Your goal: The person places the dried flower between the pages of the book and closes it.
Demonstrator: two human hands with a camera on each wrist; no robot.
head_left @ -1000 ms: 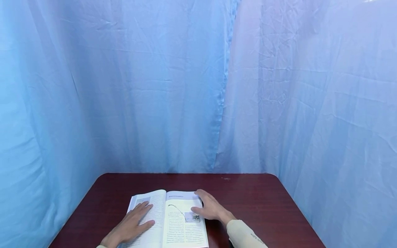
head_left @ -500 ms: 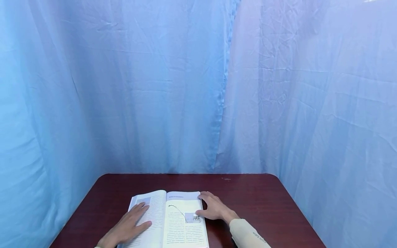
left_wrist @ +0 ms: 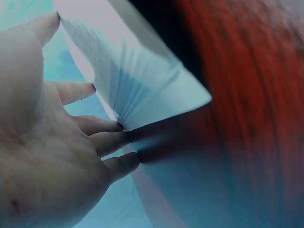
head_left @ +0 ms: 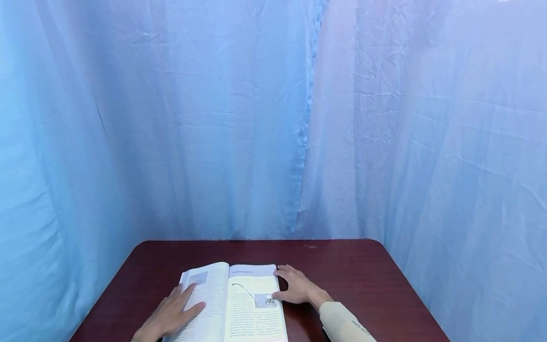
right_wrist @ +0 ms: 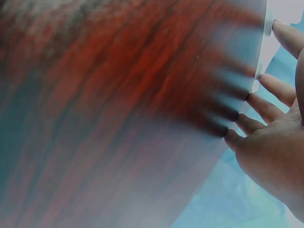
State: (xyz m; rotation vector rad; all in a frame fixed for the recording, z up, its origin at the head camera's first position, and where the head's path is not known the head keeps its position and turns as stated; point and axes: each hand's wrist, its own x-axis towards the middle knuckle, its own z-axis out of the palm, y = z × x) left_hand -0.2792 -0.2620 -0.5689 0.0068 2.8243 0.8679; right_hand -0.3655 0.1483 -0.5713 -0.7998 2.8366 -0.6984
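Note:
An open book point(head_left: 243, 323) with printed text and small pictures lies on the dark red table, its spine towards the person. My left hand point(head_left: 171, 313) rests with spread fingers on the left page and its outer edge. In the left wrist view that hand point(left_wrist: 52, 128) has its thumb and forefinger on the page, with other fingertips down at the book's edge and the tabletop. My right hand point(head_left: 297, 286) lies at the right edge of the book, thumb touching the page margin. The right wrist view has its fingertips point(right_wrist: 256, 124) along that edge and on the table.
The dark red wooden table point(head_left: 359, 275) has rounded far corners. Blue curtains point(head_left: 213, 142) hang behind it and on both sides. A pale sleeve point(head_left: 344, 323) covers the right forearm.
My left hand has slid left and slightly down across the left page towards its outer edge. My right hand has moved right, off most of the right page to its margin.

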